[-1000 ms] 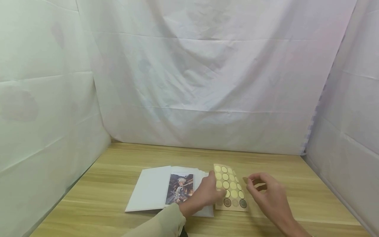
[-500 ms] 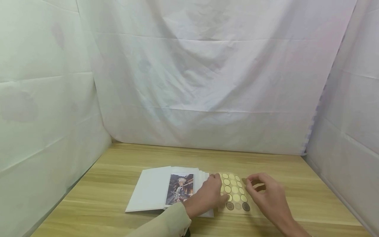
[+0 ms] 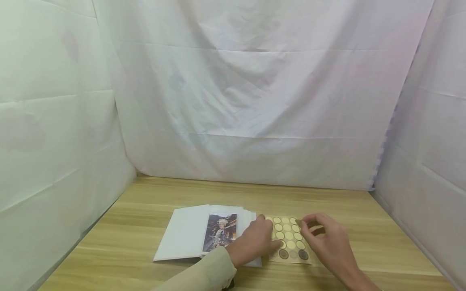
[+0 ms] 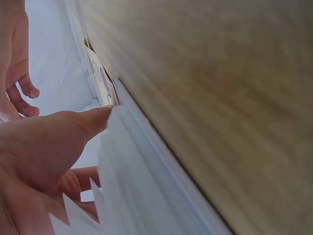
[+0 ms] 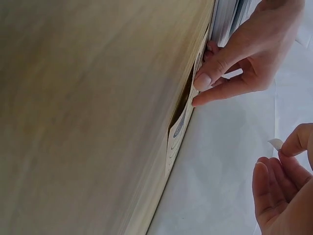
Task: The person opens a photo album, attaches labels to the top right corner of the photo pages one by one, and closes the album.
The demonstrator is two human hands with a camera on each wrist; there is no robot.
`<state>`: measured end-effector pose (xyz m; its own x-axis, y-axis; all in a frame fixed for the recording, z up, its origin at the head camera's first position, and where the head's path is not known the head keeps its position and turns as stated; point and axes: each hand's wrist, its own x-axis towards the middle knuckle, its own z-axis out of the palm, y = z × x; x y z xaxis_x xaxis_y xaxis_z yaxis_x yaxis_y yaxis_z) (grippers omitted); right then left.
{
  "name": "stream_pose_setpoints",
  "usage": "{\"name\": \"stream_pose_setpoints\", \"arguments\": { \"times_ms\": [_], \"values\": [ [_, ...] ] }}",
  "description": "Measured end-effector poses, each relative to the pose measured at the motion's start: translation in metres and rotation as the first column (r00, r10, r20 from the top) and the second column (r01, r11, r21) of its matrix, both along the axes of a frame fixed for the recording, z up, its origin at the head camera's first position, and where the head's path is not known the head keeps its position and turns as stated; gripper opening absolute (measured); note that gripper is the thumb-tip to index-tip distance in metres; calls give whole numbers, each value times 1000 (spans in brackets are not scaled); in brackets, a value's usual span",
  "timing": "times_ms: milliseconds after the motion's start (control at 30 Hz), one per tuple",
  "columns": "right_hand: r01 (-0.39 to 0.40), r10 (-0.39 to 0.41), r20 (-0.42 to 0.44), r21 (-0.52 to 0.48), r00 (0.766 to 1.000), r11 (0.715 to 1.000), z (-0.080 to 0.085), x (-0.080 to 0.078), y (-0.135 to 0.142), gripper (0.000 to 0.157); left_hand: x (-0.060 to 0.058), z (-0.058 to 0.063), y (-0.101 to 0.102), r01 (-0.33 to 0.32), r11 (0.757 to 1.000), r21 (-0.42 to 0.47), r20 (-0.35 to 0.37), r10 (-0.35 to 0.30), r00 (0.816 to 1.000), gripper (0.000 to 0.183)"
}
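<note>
A sheet of round gold stickers (image 3: 289,235) lies on the table to the right of an open photo album (image 3: 185,230). My left hand (image 3: 253,240) rests over the sheet's left side, fingertips touching it. In the right wrist view, the left thumb (image 5: 203,82) and a straight finger press on the sheet, whose near edge curls slightly off the table. Just above the sheet's right edge, my right hand (image 3: 329,238) pinches a small sticker (image 5: 275,143) between thumb and index finger. Part of the sheet is hidden under the left hand.
A photo of a costumed figure (image 3: 220,232) shows on the album's right page. The wooden table (image 3: 120,242) is bounded by white cloth (image 3: 255,101) at the back and both sides. Loose album pages (image 4: 132,166) fan out beside the left hand.
The left hand has lowered the sticker sheet from a raised tilt to flat on the table, shifting slightly right. The right hand stays nearly still, keeping its sticker pinched.
</note>
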<state>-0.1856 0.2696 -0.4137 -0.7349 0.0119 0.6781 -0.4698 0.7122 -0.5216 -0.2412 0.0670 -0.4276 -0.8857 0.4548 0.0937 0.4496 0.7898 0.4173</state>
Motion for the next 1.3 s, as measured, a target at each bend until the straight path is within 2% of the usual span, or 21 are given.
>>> {"name": "stream_pose_setpoints", "arguments": {
  "times_ms": [167,333,400,533,633,800,1000,1300],
  "values": [
    [-1,1,-6,14,1000,1000,0,-5,-1,28,-6,2,-7,56,998,21,-70,-55,996,32],
    [-6,6,-6,35,1000,999,-1,-10,-3,26,-6,8,-20,117,989,87,-156,-102,982,38],
    [-8,8,-8,40,1000,999,0,-13,-4,26,-6,11,-26,142,982,127,-178,-118,977,33],
    [-6,7,-23,52,1000,999,2,-19,-5,25,-6,19,-43,182,970,160,-256,-137,957,25],
    [-8,11,-33,67,999,998,5,-25,-7,25,-7,23,-56,171,975,142,-299,-122,946,23],
    [-15,21,-55,105,998,994,9,-35,-10,22,-7,24,-73,149,981,121,-300,-107,948,21],
    [-16,28,-84,149,996,989,10,-48,-16,17,-8,19,-84,169,978,121,-331,-121,936,18],
    [-65,90,-123,195,988,979,10,-65,-30,15,-6,20,-94,163,978,133,-300,-117,947,16]
  ]
}}
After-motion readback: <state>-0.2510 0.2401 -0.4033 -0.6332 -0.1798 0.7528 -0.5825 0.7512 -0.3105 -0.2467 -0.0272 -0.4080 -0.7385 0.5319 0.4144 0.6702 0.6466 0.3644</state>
